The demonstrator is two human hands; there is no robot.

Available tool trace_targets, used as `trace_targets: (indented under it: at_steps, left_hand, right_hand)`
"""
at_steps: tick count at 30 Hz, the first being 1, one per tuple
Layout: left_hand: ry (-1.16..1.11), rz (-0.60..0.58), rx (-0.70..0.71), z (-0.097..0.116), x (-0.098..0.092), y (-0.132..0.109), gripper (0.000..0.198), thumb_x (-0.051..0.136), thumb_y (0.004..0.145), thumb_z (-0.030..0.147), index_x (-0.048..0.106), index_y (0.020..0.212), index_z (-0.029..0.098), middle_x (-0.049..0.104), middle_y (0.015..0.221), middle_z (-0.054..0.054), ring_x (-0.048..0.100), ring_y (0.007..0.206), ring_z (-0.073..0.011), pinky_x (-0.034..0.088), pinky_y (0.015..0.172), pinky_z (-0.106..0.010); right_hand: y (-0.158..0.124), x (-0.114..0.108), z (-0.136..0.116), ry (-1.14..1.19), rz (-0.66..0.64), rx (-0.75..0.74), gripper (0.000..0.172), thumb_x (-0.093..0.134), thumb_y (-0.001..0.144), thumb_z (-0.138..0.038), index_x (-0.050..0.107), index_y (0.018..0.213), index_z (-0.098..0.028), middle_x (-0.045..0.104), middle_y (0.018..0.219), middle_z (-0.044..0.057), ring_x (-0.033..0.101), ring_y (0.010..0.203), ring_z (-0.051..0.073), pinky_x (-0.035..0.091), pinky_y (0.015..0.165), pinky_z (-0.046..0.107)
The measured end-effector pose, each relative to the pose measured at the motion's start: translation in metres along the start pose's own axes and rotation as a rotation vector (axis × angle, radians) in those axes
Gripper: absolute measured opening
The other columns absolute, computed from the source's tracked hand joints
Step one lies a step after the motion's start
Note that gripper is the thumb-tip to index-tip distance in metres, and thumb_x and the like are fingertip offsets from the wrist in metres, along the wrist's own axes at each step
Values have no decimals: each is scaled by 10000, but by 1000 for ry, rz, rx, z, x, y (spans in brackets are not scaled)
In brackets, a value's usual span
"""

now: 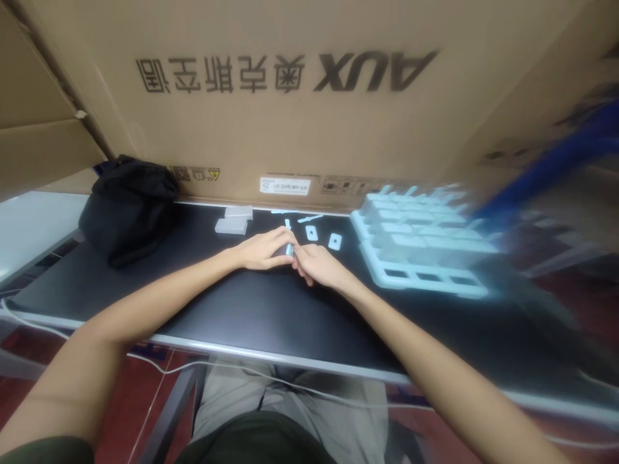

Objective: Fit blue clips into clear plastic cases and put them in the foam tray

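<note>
Both my hands meet at the middle of a black table (251,309). My left hand (265,250) and my right hand (316,265) have their fingers curled together around a small pale blue-white plastic part (289,250) held between the fingertips. Just beyond the hands lie two small white square pieces (312,233) (334,241) and a thin white strip (287,224). A white plastic grid tray (416,251) with many compartments stands to the right of my right hand, blurred.
A black bag (128,209) sits at the table's back left. Two translucent blocks (233,220) lie near the large brown cardboard box (309,96) along the far edge. A blurred blue shape (556,167) is at the right. A white cable (159,370) hangs under the front edge.
</note>
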State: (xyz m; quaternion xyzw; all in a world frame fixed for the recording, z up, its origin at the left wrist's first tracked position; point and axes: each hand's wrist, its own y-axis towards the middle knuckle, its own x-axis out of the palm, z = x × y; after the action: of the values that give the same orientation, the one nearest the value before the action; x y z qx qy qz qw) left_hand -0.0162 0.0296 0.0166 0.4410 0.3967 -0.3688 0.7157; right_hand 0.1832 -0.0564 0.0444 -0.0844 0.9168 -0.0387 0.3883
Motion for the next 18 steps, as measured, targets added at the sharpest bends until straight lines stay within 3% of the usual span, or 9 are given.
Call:
trace_targets:
  at_steps: [2, 5, 8, 11, 14, 18]
  left_hand:
    - [44, -5, -29, 0, 0, 0, 429, 475, 1039, 570, 564, 1296, 238, 567, 1364, -124, 624, 1220, -250, 574, 992, -386]
    - [112, -19, -15, 0, 0, 0, 397, 457, 1050, 564, 604, 1224, 240, 573, 1378, -107, 635, 1194, -233, 578, 955, -356]
    - [169, -30, -9, 1, 1, 1, 394, 416, 1066, 553, 629, 1161, 235, 578, 1381, -97, 659, 1103, -210, 580, 888, -332]
    - [196, -28, 1, 1, 1, 0, 402, 389, 1075, 538, 637, 1132, 227, 583, 1370, -94, 675, 1029, -192, 578, 855, -319]
    - [172, -9, 26, 0, 0, -1, 385, 403, 1071, 517, 638, 1136, 219, 600, 1338, -103, 684, 1013, -193, 578, 860, -320]
    - [149, 26, 26, -2, 2, -2, 366, 468, 1044, 537, 643, 1114, 223, 618, 1312, -92, 700, 968, -186, 576, 812, -298]
  right_hand:
    - [-2, -10, 2, -236, 150, -5, 408, 374, 1037, -349, 669, 1232, -147, 760, 930, 142, 728, 816, 267, 522, 820, 373]
    - [0, -22, 8, -406, 253, 3, 674, 385, 1001, -309, 302, 1652, -156, 760, 1070, 175, 724, 956, 323, 514, 868, 423]
    - [9, -24, 15, -499, 154, -13, 776, 351, 998, -278, 72, 1716, -186, 763, 1042, 161, 728, 936, 314, 516, 847, 409]
    - [22, -12, 18, -575, 118, -68, 813, 364, 986, -238, 10, 1716, -191, 755, 1126, 167, 725, 943, 305, 517, 846, 401]
    - [33, 2, 19, -632, 174, -183, 750, 372, 992, -224, 144, 1706, -200, 692, 1289, 179, 700, 1052, 304, 514, 879, 397]
    - [36, 11, 24, -676, 216, -304, 472, 331, 1034, -249, 582, 1431, -203, 643, 1290, 158, 648, 1137, 288, 512, 852, 361]
